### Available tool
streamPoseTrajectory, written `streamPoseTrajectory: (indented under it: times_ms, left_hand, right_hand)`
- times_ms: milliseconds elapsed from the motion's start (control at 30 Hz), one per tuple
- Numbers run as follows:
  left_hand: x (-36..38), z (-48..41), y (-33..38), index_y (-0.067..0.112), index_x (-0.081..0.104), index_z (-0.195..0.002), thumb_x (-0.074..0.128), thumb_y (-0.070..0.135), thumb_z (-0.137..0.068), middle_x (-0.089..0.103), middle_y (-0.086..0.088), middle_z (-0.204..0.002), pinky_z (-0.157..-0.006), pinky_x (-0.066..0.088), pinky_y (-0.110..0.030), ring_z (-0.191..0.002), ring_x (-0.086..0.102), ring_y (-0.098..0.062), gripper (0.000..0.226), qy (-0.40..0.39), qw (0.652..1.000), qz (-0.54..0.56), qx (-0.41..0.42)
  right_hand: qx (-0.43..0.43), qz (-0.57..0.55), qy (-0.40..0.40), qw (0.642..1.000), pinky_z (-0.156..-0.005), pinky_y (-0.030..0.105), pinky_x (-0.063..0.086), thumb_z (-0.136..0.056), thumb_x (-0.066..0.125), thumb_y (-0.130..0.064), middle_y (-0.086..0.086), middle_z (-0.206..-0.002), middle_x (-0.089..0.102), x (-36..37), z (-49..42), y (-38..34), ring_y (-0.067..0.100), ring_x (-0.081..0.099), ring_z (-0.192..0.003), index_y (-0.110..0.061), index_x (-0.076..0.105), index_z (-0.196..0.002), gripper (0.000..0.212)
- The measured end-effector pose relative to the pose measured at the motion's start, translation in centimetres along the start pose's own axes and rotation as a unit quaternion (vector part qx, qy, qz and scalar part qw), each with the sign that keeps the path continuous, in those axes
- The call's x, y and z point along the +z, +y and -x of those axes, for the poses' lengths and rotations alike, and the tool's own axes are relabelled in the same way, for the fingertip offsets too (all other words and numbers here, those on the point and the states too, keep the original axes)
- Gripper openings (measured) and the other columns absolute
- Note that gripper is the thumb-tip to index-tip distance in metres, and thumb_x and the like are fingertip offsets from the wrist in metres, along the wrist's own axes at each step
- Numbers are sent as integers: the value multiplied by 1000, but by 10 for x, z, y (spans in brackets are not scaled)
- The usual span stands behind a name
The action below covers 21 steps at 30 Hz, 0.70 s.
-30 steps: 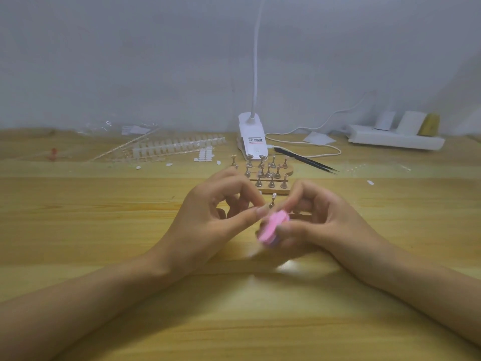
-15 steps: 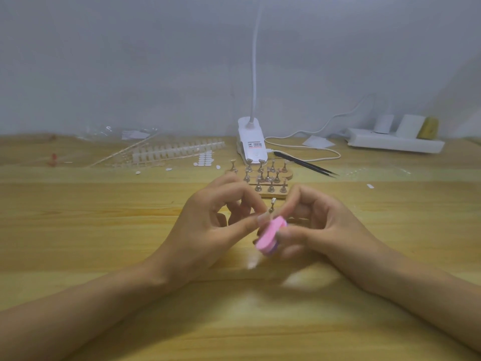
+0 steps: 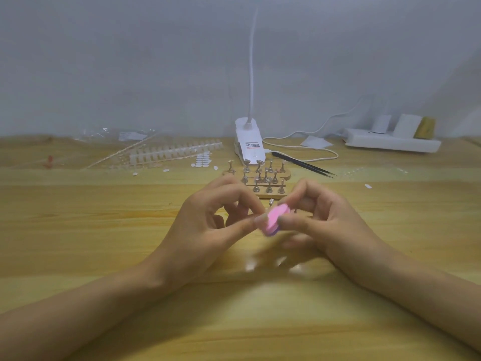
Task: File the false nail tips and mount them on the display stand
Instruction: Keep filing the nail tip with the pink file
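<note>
My right hand [image 3: 320,225] holds a small pink file block [image 3: 277,218] between thumb and fingers. My left hand [image 3: 208,225] pinches something tiny, likely a clear nail tip, against the block's left edge; the tip itself is too small and blurred to see. Just behind my hands stands the wooden display stand [image 3: 261,178] with several metal pegs. One loose metal peg [image 3: 271,201] stands in front of it. Strips of clear nail tips [image 3: 177,152] lie at the back left.
A white clip lamp [image 3: 248,144] with its cable stands behind the stand. Black tweezers [image 3: 304,165] lie to its right. A white power strip [image 3: 390,142] is at the back right. Small white adhesive dots [image 3: 203,160] and plastic wrap [image 3: 117,135] lie at the back left.
The pink block has shifted slightly up and to the right against my left fingertips, in a small rubbing motion. Both hands stay in place.
</note>
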<state>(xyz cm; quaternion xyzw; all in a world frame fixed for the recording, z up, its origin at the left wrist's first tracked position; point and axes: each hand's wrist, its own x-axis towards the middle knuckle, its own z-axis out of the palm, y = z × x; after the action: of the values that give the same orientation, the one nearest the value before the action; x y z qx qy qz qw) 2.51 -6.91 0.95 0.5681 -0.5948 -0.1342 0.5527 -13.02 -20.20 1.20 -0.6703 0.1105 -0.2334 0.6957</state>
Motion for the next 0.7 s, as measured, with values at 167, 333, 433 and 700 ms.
streamPoseTrajectory:
  times_ms: [167,333,433,700]
  left_hand:
    - [-1,-1,1,23,70,-78,71,41,-77,52,1,-83,-50,42,-53,-72,50,-18,18,9,1000,-5,-7]
    - [1,2,2,24,70,-78,71,41,-79,52,-2,-84,-51,41,-53,-73,50,-19,17,-4,1000,-4,3]
    - [1,0,3,23,70,-78,70,41,-78,52,-1,-84,-52,42,-53,-73,50,-18,18,7,1000,-3,-3]
    - [0,0,2,21,70,-77,76,34,-79,53,2,-83,-51,41,-51,-72,52,-16,14,1,1000,-10,-13]
  right_hand:
    - [9,4,-34,999,-59,27,58,-76,84,-13,12,-98,74,1,1,1,27,75,-85,-17,60,-85,25]
    - [15,-30,0,999,-59,24,57,-72,83,-18,11,-96,72,-3,0,-2,24,75,-85,-18,62,-84,24]
    - [13,-30,3,999,-58,25,58,-74,84,-17,12,-96,73,-4,0,-1,25,75,-86,-18,62,-83,24]
    - [5,-12,21,1000,-57,25,57,-75,82,-18,13,-98,73,-3,1,0,25,75,-85,-12,58,-90,29]
